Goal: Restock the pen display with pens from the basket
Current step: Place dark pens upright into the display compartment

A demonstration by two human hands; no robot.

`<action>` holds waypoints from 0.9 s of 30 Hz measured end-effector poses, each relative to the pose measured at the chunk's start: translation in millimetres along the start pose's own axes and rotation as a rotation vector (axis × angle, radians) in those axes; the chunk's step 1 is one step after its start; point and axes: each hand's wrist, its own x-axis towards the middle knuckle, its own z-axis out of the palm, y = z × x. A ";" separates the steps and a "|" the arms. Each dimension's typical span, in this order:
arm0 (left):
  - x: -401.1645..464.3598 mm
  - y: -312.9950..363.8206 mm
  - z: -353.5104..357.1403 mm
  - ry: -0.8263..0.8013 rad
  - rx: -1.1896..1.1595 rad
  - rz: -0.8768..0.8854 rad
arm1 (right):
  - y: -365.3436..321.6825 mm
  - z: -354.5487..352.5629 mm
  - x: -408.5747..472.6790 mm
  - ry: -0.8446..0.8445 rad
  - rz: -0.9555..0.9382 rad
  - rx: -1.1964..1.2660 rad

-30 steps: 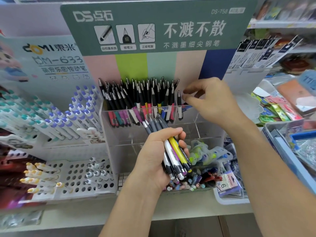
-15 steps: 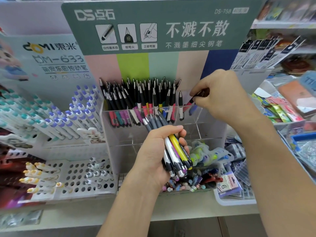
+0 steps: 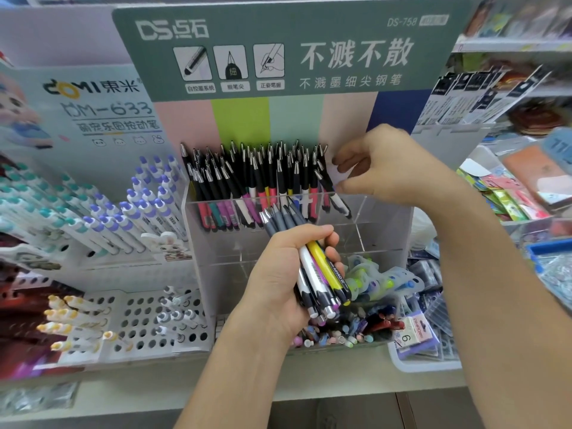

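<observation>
Clear acrylic bin (image 3: 383,212), packed with upright pens (image 3: 257,178) on its left, bare on its right. Left hand (image 3: 288,274) near the front, curled tight round a bundle (image 3: 318,277) of pens, tips pointing far, kept close as ready stock. Right hand (image 3: 390,168) at the bin's far right, pinching one pen (image 3: 339,201) between thumb and fingers, slanted down beside the standing row (likely to fill the next gap). No basket identifiable; unclear whether the tray (image 3: 424,363) at right counts.
</observation>
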 end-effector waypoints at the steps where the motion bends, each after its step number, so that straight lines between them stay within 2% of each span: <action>1: -0.1 0.5 0.3 -0.004 0.004 0.000 | 1.3 -2.1 -3.8 0.039 0.002 0.015; 4: 0.1 0.5 2.6 -0.018 0.036 0.020 | -2.1 -8.1 -28.2 0.206 0.026 0.203; 5: 0.7 -0.5 4.0 -0.021 0.057 0.032 | -7.7 -7.2 -39.5 0.177 0.045 0.294; 8: 5.4 -6.0 8.1 -0.019 0.169 0.068 | -27.6 12.2 -66.7 -0.101 0.138 0.581; 13: 7.7 -10.1 7.8 -0.035 0.219 0.027 | -20.5 34.8 -68.8 -0.100 0.380 1.034; 19: 5.0 -9.4 13.3 -0.100 0.061 -0.018 | -20.7 38.7 -63.7 -0.130 0.493 1.109; 21: 4.4 -8.3 12.3 -0.096 -0.022 -0.013 | -20.9 38.8 -58.7 -0.009 0.506 1.167; 23: 3.4 -6.8 9.4 -0.083 -0.056 -0.008 | -19.3 36.5 -53.9 0.191 0.462 1.234; 25: 2.1 -5.1 6.7 -0.065 -0.073 -0.008 | -17.2 29.4 -49.6 0.403 0.342 1.238; 27: 1.7 -3.7 4.6 -0.038 -0.077 -0.007 | -13.1 19.5 -44.6 0.601 0.180 1.116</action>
